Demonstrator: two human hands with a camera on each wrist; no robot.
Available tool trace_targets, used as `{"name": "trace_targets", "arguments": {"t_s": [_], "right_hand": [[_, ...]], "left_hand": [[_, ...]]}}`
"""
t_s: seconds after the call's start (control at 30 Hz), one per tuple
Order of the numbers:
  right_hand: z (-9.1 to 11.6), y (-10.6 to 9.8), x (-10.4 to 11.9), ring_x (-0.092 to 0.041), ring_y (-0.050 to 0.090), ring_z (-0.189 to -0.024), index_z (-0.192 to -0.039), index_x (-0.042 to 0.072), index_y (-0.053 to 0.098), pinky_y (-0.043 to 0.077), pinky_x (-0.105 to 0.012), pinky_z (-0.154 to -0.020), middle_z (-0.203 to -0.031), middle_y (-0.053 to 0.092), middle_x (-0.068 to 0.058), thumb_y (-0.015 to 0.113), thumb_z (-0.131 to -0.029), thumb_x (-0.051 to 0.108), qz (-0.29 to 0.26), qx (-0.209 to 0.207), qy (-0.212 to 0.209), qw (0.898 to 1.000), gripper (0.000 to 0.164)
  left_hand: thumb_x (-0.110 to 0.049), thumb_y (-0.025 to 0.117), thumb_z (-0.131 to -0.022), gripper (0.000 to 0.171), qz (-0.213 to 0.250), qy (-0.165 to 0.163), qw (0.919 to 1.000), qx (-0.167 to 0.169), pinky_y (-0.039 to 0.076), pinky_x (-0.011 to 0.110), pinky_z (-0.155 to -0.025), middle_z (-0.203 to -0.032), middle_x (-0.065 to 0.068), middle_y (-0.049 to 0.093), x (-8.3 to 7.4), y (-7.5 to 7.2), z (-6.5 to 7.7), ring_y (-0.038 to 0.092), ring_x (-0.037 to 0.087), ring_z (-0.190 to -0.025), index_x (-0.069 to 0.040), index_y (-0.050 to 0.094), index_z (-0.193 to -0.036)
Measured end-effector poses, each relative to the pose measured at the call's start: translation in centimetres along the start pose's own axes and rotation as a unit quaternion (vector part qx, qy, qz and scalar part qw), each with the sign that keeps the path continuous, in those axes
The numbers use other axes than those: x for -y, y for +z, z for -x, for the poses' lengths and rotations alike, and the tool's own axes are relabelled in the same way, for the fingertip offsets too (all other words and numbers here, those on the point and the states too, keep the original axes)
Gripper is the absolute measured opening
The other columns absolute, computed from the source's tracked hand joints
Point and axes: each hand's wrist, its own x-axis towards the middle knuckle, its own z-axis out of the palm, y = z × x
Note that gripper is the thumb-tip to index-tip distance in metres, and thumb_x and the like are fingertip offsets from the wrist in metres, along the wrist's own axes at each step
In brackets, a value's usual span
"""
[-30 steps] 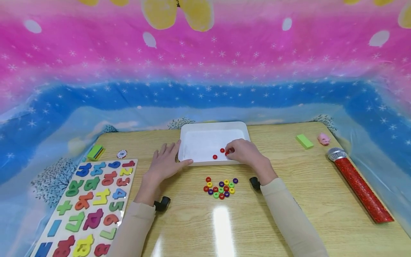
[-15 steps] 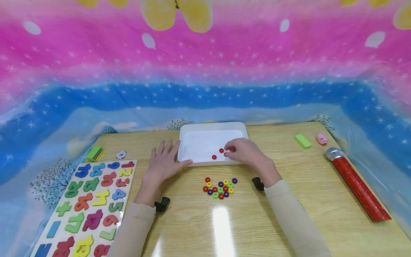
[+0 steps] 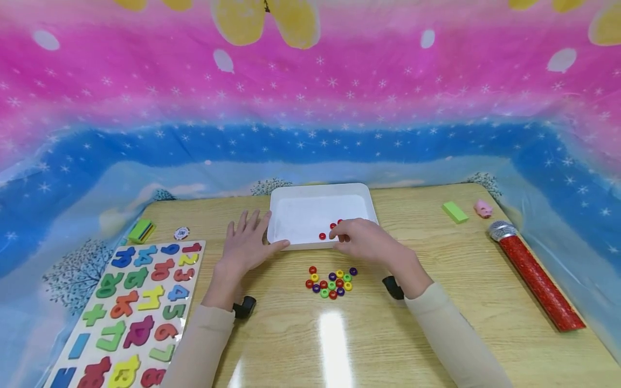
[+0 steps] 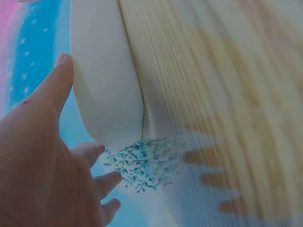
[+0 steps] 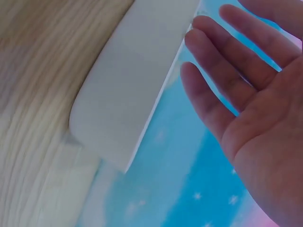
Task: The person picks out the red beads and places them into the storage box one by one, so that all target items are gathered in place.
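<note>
A white tray point(image 3: 310, 215) stands at the back of the table, with several red ring beads point(image 3: 322, 236) toward its right end. My left hand point(image 3: 245, 245) is spread at the tray's left end, its thumb along the front rim and its fingers beside the end wall. In the left wrist view the thumb meets the edge of the tray wall point(image 4: 106, 71). Over the front right rim is my right hand point(image 3: 366, 242), partly covering the beads there. Its fingers look loosely bent in the right wrist view, with no bead showing between them.
Before the tray lies a cluster of red, yellow, purple and green ring beads point(image 3: 332, 284). A number puzzle board point(image 3: 186, 302), a poker chip point(image 3: 181, 233) and a coloured block stack point(image 3: 142, 230) are at left. At right: a green block point(image 3: 455, 212), pink pig point(image 3: 483, 208) and red microphone point(image 3: 538, 280).
My right hand has drawn back toward the tray's front rim, and its fingers have come away from the red beads, more of which now show behind it. The left hand has stayed in place.
</note>
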Motion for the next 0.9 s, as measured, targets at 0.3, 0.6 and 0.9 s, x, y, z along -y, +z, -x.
{"name": "trace_targets", "arguments": {"t_s": [0.3, 0.6, 0.9], "right_hand": [[0.2, 1.2, 2.7, -0.005, 0.058, -0.082, -0.11, 0.021, 0.068, 0.049, -0.026, -0.075, -0.106, 0.067, 0.006, 0.063, -0.086, 0.024, 0.016, 0.028, -0.051, 0.998, 0.025], [-1.1, 3.9, 3.5, -0.005, 0.049, -0.066, -0.102, 0.023, 0.07, 0.042, -0.019, -0.06, -0.085, 0.062, 0.013, 0.063, -0.087, 0.022, 0.047, 0.061, -0.099, 0.992, 0.017], [-1.9, 5.0, 3.7, -0.004, 0.05, -0.07, -0.09, 0.026, 0.07, 0.044, -0.019, -0.064, -0.086, 0.059, 0.013, 0.061, -0.088, 0.021, 0.077, 0.055, -0.13, 0.987, 0.011]], "left_hand": [[-0.083, 0.033, -0.075, 0.096, 0.005, -0.007, 0.9999, 0.012, 0.002, 0.061, -0.113, -0.158, 0.008, 0.01, -0.1, -0.2, 0.0, 0.0, 0.035, -0.145, -0.029, 0.01, -0.15], [-0.084, 0.032, -0.074, 0.096, 0.007, -0.004, 1.0, 0.005, 0.005, 0.062, -0.113, -0.157, 0.008, 0.013, 0.2, -0.2, 0.1, 0.004, 0.036, -0.145, -0.029, 0.011, -0.15], [-0.082, 0.034, -0.075, 0.095, 0.016, -0.001, 0.9999, 0.006, 0.005, 0.062, -0.113, -0.157, 0.008, 0.013, 0.2, -0.1, 0.1, 0.002, 0.036, -0.145, -0.029, 0.011, -0.15]]}}
